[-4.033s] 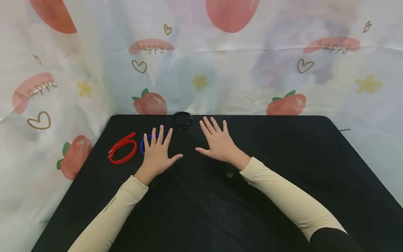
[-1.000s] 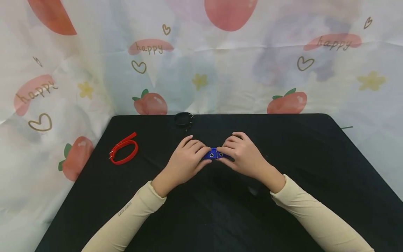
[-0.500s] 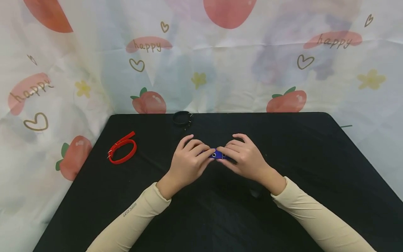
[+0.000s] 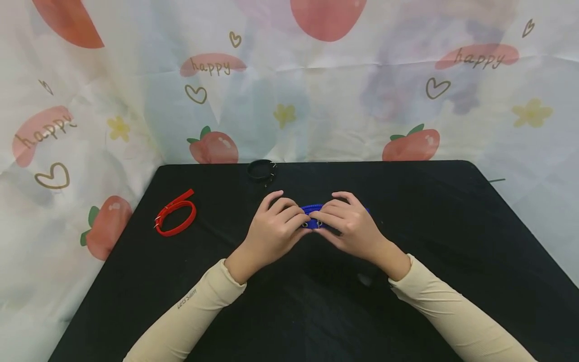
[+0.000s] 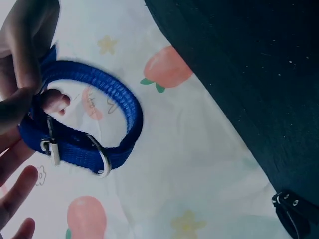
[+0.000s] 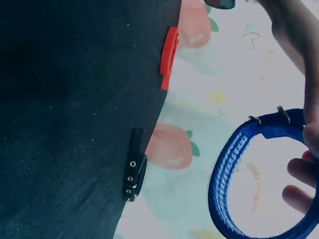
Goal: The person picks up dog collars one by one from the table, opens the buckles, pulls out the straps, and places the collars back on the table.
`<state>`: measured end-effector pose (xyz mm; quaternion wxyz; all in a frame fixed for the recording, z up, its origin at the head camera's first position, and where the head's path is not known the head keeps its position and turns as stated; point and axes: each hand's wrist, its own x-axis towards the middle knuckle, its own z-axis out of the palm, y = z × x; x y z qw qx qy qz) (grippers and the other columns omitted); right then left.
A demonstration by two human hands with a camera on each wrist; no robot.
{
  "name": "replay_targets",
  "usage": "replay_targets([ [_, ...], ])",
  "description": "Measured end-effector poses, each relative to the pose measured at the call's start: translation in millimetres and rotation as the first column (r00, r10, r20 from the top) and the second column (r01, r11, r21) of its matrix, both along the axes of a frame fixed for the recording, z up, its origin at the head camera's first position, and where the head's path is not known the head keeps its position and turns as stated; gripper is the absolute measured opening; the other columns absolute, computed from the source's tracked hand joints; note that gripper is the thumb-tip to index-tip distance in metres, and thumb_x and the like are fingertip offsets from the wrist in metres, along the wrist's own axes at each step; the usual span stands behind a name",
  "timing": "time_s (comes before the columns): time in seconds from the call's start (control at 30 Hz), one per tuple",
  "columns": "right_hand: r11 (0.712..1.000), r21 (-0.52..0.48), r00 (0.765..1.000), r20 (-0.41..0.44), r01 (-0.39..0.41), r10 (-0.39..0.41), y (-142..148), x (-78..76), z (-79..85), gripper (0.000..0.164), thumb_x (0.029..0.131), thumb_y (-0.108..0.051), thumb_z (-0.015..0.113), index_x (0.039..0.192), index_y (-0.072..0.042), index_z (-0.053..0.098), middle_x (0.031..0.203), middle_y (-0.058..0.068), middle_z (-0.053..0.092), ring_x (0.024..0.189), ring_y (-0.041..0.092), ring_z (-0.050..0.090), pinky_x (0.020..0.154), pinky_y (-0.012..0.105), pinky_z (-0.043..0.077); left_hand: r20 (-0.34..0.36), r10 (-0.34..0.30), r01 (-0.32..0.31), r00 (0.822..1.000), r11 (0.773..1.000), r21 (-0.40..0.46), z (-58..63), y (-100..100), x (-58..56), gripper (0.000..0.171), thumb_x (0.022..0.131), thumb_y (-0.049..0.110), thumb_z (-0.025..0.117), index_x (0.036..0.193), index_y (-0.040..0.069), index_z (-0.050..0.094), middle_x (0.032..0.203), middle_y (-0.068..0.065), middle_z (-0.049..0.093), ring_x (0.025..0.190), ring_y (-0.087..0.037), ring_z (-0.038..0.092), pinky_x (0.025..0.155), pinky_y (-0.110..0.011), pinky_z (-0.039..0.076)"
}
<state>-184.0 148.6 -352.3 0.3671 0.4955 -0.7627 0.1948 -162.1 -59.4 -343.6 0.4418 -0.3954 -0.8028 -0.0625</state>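
Both hands hold a blue collar point(image 4: 312, 207) over the middle of the table. It is bent into a loop, and small metal eyelets show between the fingertips. My left hand point(image 4: 274, 230) pinches it at one side, the other fingers bent around it. My right hand point(image 4: 350, 224) pinches the strap close by, fingertips almost meeting those of the left. In the left wrist view the blue collar point(image 5: 130, 109) shows a metal buckle point(image 5: 52, 149) and a D-ring point(image 5: 105, 162). The loop hangs wide in the right wrist view, where the hand covers part of the strap.
On the black table point(image 4: 429, 216), a red collar point(image 4: 174, 232) lies at the left, its loop closed and its end sticking out. A black collar point(image 4: 260, 179) lies at the back edge. A printed cloth point(image 4: 330, 90) hangs behind and at the left.
Four seconds ago both hands were spread flat and the blue collar lay by the left hand. It was then lifted to the middle. Since half a second ago, more of its loop shows above the fingers.
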Motion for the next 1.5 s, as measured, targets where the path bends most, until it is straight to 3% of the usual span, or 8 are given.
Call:
replay_targets([
  [0.3, 0.997, -0.079, 0.999, 0.044, 0.003, 0.001, 12, -7.2, -1.9, 0.045, 0.095, -0.041, 0.047, 0.092, -0.005, 0.073, 0.075, 0.006, 0.071, 0.072, 0.019, 0.064, 0.083, 0.05, 0.046, 0.029, -0.028, 0.026, 0.999, 0.998, 0.061, 0.5, -11, -0.4, 0.02, 0.075, 0.031, 0.078, 0.088, 0.016, 0.076, 0.081, 0.005, 0.073, 0.085, -0.015, 0.062, 0.099, -0.044, 0.042],
  [0.5, 0.999, -0.048, 0.999, 0.052, -0.003, 0.006, 14, -6.7, -3.3, 0.044, 0.095, -0.041, 0.048, 0.093, -0.005, 0.073, 0.075, 0.007, 0.071, 0.071, 0.019, 0.065, 0.084, 0.048, 0.047, 0.079, -0.014, 0.015, 0.997, 1.0, -0.007, -1.6, -9, -1.9, 0.027, 0.077, 0.034, 0.076, 0.094, 0.014, 0.071, 0.087, 0.004, 0.071, 0.087, -0.016, 0.061, 0.1, -0.043, 0.042],
  [0.7, 1.0, 0.014, 0.998, -0.057, -0.017, 0.018, 8, -9.1, -5.5, 0.042, 0.097, -0.035, 0.045, 0.094, -0.004, 0.073, 0.077, 0.007, 0.072, 0.073, 0.02, 0.066, 0.085, 0.049, 0.048, 0.077, -0.009, 0.015, 0.997, 0.997, -0.08, -3.0, 2, -3.0, 0.027, 0.081, 0.036, 0.072, 0.097, 0.014, 0.072, 0.084, 0.004, 0.072, 0.085, -0.014, 0.063, 0.099, -0.037, 0.044],
  [0.87, 0.999, 0.033, 0.989, -0.147, -0.014, 0.018, 12, -14.1, -9.8, 0.041, 0.098, -0.035, 0.046, 0.094, -0.005, 0.073, 0.078, 0.006, 0.073, 0.071, 0.019, 0.068, 0.084, 0.048, 0.049, 0.052, -0.04, 0.043, 0.998, 0.997, -0.057, -5.9, 1, -0.7, 0.019, 0.08, 0.03, 0.074, 0.092, 0.015, 0.073, 0.08, 0.004, 0.072, 0.08, -0.011, 0.064, 0.097, -0.035, 0.046],
  [1.13, 0.998, -0.015, 0.981, -0.184, -0.068, 0.064, 17, -21.7, -12.3, 0.036, 0.097, -0.031, 0.049, 0.095, -0.004, 0.073, 0.079, 0.007, 0.074, 0.069, 0.019, 0.068, 0.08, 0.047, 0.05, 0.07, -0.112, 0.115, 0.991, 0.993, -0.028, -5.8, -4, 1.4, 0.019, 0.078, 0.027, 0.076, 0.09, 0.013, 0.074, 0.08, 0.002, 0.072, 0.081, -0.012, 0.064, 0.096, -0.035, 0.047],
  [1.3, 0.995, -0.002, 0.948, -0.304, -0.095, 0.09, 13, -23.6, -13.5, 0.03, 0.097, -0.024, 0.051, 0.095, -0.002, 0.071, 0.078, 0.006, 0.073, 0.068, 0.019, 0.068, 0.075, 0.044, 0.052, 0.108, -0.064, 0.072, 0.992, 0.994, -0.079, -5.7, 1, 1.1, 0.02, 0.082, 0.032, 0.072, 0.088, 0.014, 0.069, 0.079, 0.004, 0.07, 0.083, -0.014, 0.062, 0.093, -0.033, 0.046],
  [1.4, 0.998, 0.031, 0.931, -0.361, -0.047, 0.055, 9, -23.4, -13.7, 0.028, 0.097, -0.021, 0.049, 0.093, -0.002, 0.07, 0.076, 0.005, 0.07, 0.067, 0.019, 0.065, 0.075, 0.043, 0.052, 0.118, -0.026, 0.041, 0.993, 0.992, -0.122, -6.3, 5, 1.2, 0.017, 0.086, 0.031, 0.066, 0.085, 0.014, 0.066, 0.079, 0.004, 0.069, 0.084, -0.014, 0.061, 0.089, -0.031, 0.046],
  [1.5, 0.997, 0.072, 0.917, -0.397, 0.013, 0.017, 7, -23.1, -14.1, 0.028, 0.097, -0.021, 0.046, 0.088, -0.004, 0.067, 0.071, 0.005, 0.066, 0.064, 0.019, 0.06, 0.075, 0.042, 0.051, 0.082, -0.014, 0.025, 0.997, 0.991, -0.133, -8.3, 7, 1.5, 0.014, 0.086, 0.028, 0.067, 0.08, 0.015, 0.065, 0.076, 0.005, 0.068, 0.08, -0.013, 0.061, 0.083, -0.029, 0.046],
])
